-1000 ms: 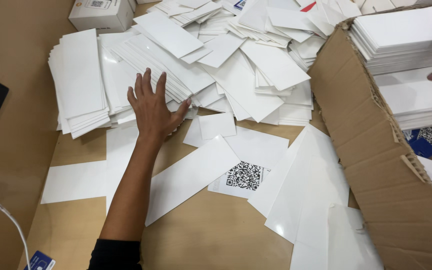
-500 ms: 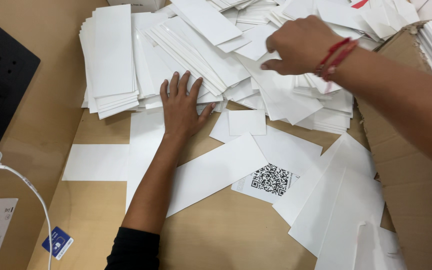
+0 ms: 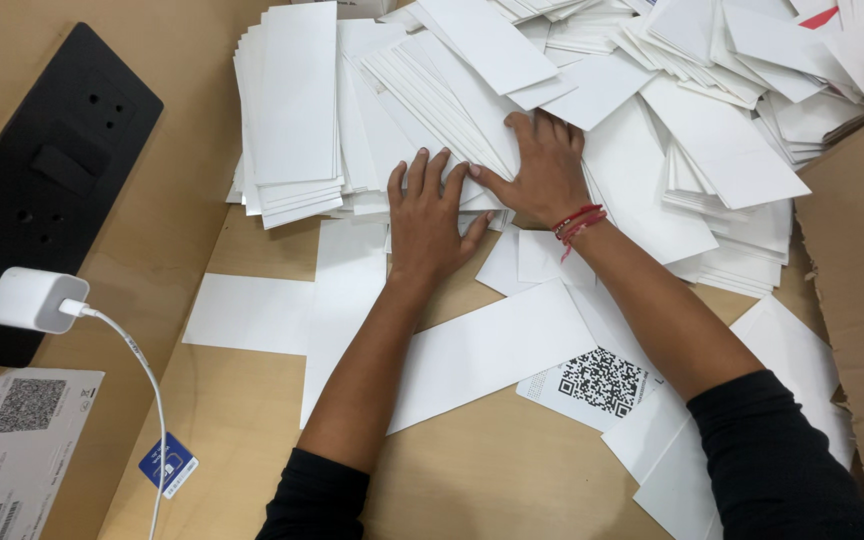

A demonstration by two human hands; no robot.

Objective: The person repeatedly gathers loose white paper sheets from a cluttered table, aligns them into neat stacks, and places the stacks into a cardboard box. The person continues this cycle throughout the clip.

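Note:
My left hand [image 3: 429,215] lies flat, fingers spread, on the near edge of a heap of white card sheets [image 3: 592,90]. My right hand [image 3: 542,170] rests right beside it, palm down on the same sheets, a red thread band on its wrist. The two thumbs nearly touch. Neither hand grips a sheet. A neat stack of white cards [image 3: 292,110] stands just left of my left hand. Loose long white sheets [image 3: 492,350] lie under my forearms on the brown table [image 3: 512,470].
A black power strip [image 3: 37,190] lies at the left with a white charger [image 3: 32,298] and cable plugged in. A printed label sheet [image 3: 17,450] and a small blue tag [image 3: 167,465] sit at bottom left. A code-printed card [image 3: 602,382] lies between my arms. Brown cardboard [image 3: 862,260] is on the right.
My right hand came down from above the heap and now lies flat beside my left hand. My left hand stayed on the sheets. The view shifted, showing more of the power strip.

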